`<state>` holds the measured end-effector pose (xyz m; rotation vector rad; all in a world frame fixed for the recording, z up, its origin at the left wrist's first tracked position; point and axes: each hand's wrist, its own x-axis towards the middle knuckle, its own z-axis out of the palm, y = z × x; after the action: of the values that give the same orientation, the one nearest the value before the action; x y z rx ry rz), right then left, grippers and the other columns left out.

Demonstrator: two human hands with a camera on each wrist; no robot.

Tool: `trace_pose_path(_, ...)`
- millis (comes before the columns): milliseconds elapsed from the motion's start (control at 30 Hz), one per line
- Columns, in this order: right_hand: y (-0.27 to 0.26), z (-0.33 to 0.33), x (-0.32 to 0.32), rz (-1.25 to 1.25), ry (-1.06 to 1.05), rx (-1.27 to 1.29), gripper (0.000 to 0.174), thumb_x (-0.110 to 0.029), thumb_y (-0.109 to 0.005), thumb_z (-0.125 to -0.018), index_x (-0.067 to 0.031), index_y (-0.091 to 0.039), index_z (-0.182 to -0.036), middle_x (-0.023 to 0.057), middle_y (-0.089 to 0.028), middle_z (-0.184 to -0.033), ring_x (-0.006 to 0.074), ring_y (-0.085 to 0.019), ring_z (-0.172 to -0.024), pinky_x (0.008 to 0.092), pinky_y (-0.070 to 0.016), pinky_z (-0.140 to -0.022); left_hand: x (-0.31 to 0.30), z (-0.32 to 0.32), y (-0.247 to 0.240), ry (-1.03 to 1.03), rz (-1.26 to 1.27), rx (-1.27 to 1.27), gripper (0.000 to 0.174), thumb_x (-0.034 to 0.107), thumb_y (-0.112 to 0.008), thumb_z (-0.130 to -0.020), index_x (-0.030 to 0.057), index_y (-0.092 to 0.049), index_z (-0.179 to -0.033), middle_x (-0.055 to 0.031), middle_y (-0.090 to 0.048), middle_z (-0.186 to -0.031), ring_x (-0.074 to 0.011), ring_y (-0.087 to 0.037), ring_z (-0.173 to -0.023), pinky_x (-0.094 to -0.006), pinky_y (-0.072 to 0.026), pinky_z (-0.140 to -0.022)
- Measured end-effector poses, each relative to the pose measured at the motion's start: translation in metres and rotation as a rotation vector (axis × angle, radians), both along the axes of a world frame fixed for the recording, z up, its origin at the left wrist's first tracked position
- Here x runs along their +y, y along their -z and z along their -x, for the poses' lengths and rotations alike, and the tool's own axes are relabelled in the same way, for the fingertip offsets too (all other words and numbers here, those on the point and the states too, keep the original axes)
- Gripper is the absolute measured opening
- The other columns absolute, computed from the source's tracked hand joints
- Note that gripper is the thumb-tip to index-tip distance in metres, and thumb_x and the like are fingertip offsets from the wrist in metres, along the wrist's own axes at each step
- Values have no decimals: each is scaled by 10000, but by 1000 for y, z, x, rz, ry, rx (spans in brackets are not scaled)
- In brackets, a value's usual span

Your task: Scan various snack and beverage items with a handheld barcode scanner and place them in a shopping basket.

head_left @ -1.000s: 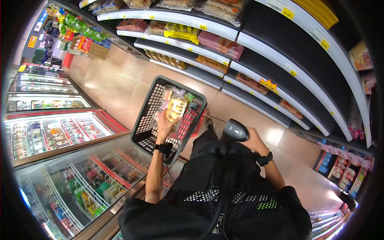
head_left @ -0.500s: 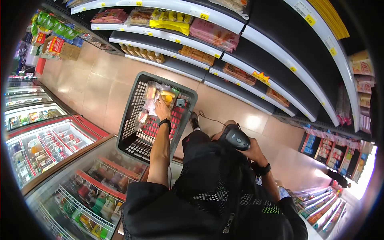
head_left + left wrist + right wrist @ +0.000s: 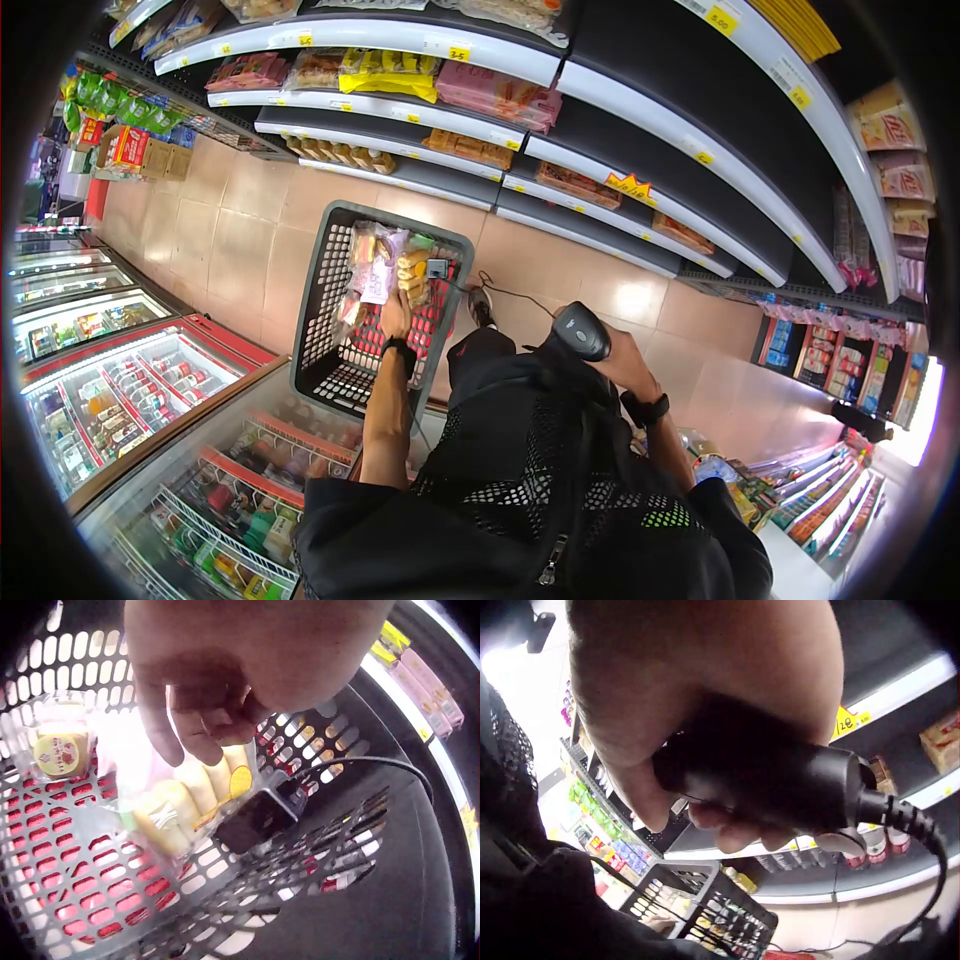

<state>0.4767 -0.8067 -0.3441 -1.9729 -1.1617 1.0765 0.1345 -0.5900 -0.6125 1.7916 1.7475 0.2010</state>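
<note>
My right hand (image 3: 625, 362) grips a black barcode scanner (image 3: 582, 330) in front of the body; in the right wrist view its fingers wrap round the handle and a cable leaves the end. My left hand (image 3: 397, 318) reaches down into a grey plastic basket (image 3: 460, 240). Its fingers hang loosely at a clear pack of yellow bread rolls (image 3: 191, 795), with nothing gripped. Beside the rolls lies a purple-tinted pack with a white label (image 3: 376, 275). Another wrapped bun (image 3: 61, 754) shows in the left wrist view. A small black box with a screen (image 3: 259, 821) and a cable sits by the rolls.
Shelves (image 3: 400, 105) with packaged bread and price tags curve along the far side. Glass-topped freezers (image 3: 150, 375) stand at the left, close to the basket. A thin cable (image 3: 515, 293) trails between the basket and the scanner. Cartons (image 3: 140, 155) stand at the far left.
My left hand has let go of the bread rolls and drawn back toward the body; they now lie beside the purple-tinted pack. The right hand still holds the scanner. The head view has shifted.
</note>
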Motion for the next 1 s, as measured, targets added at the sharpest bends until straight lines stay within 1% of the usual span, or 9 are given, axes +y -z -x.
trace_pose_path(233,9,-51,-18,-113,177,-40,439,-116,-728,-716,7,-584,-1113,201,-663,-949,360,-649,-876,362,-505,-779,-21,-15,-74,34,2,13,403,366,-397,-977,30,-618,-944,-281,-629,-798,-461,-613,-779,-544,-451,-691)
trace_pose_path(367,22,-83,-45,-208,299,-24,422,-117,-723,-742,18,-576,-1114,192,-671,-965,310,-667,-880,359,-507,-785,-3,-67,-124,-2,-271,-135,378,339,-447,-978,11,-552,-824,-221,-577,-668,-381,-560,-613,-437,-414,-583)
trace_pose_path(467,38,-110,-74,-243,397,-2,391,-128,-723,-754,28,-583,-1084,180,-678,-921,268,-669,-853,347,-505,-777,2,-141,-181,77,-362,-351,376,299,-490,-974,-20,-502,-776,-92,-462,-616,-140,-381,-598,-326,-337,-535)
trace_pose_path(500,40,-121,-88,-250,445,16,384,-133,-726,-756,33,-586,-1073,170,-682,-902,243,-668,-838,340,-504,-769,-1,-170,-193,85,-284,-492,347,281,-490,-974,-19,-538,-807,-74,-459,-615,-119,-374,-605,-321,-319,-526)
trace_pose_path(633,24,-164,-133,-392,630,99,313,-122,-741,-760,29,-625,-1008,122,-689,-873,141,-628,-804,317,-501,-744,-73,-319,-278,536,-198,-666,205,228,-561,-941,30,-591,-896,-41,-481,-625,-84,-399,-599,-278,-368,-534)
trace_pose_path(733,16,-195,-166,-413,680,85,298,-107,-737,-761,26,-633,-1006,121,-693,-884,144,-635,-809,311,-502,-747,-135,-423,-344,913,-234,-565,213,281,-619,-892,84,-580,-964,-100,-638,-709,-256,-609,-620,-323,-454,-560)
trace_pose_path(767,15,-201,-180,-401,675,75,303,-110,-733,-764,28,-631,-1014,124,-694,-887,147,-638,-812,310,-502,-746,-154,-456,-368,1000,-142,-581,230,252,-638,-877,69,-593,-1009,-74,-627,-725,-173,-605,-665,-287,-454,-605)
trace_pose_path(867,6,-209,-219,-421,685,97,316,-129,-728,-771,32,-627,-1024,129,-697,-895,155,-648,-823,318,-503,-747,-210,-548,-405,1172,-216,-580,280,301,-627,-884,87,-571,-1056,-84,-627,-729,-195,-617,-677,-280,-463,-625)
trace_pose_path(1000,6,-205,-258,-423,800,82,322,-160,-726,-775,38,-629,-1009,142,-693,-862,159,-649,-799,323,-501,-744,-254,-669,-421,1218,418,-727,444,453,-535,-924,67,-512,-1144,-63,-641,-887,-124,-600,-692,-267,-433,-520)
